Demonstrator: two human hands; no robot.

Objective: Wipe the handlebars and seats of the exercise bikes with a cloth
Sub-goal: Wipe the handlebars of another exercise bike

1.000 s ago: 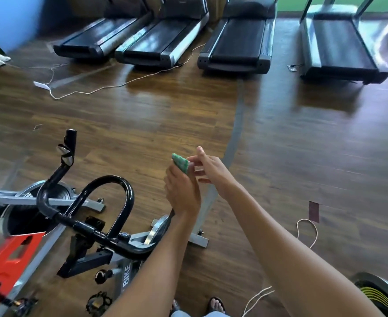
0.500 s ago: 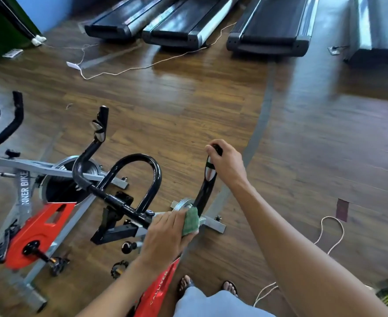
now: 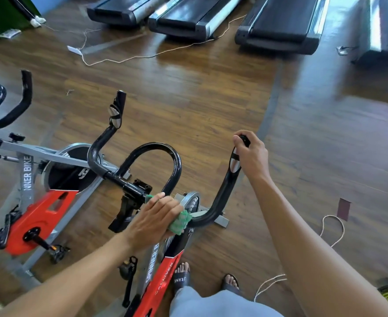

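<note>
A red and grey exercise bike stands right in front of me with black handlebars (image 3: 156,154) curving up into a loop and two horns. My left hand (image 3: 153,219) grips a green cloth (image 3: 181,221) wrapped round the crossbar, near the base of the right horn. Around the top end of that right horn (image 3: 225,193) my right hand (image 3: 251,157) is closed. The bike's seat is out of sight.
A second red bike (image 3: 37,216) stands at left, its black handlebar (image 3: 17,106) at the left edge. Several treadmills (image 3: 279,26) line the far side. White cables (image 3: 142,57) and a cord (image 3: 332,227) lie on the wooden floor. My sandalled feet (image 3: 183,277) are below.
Both hands came down from holding the cloth in mid-air: the right took the horn's end, the left set the cloth on the crossbar. My view dropped towards the bike.
</note>
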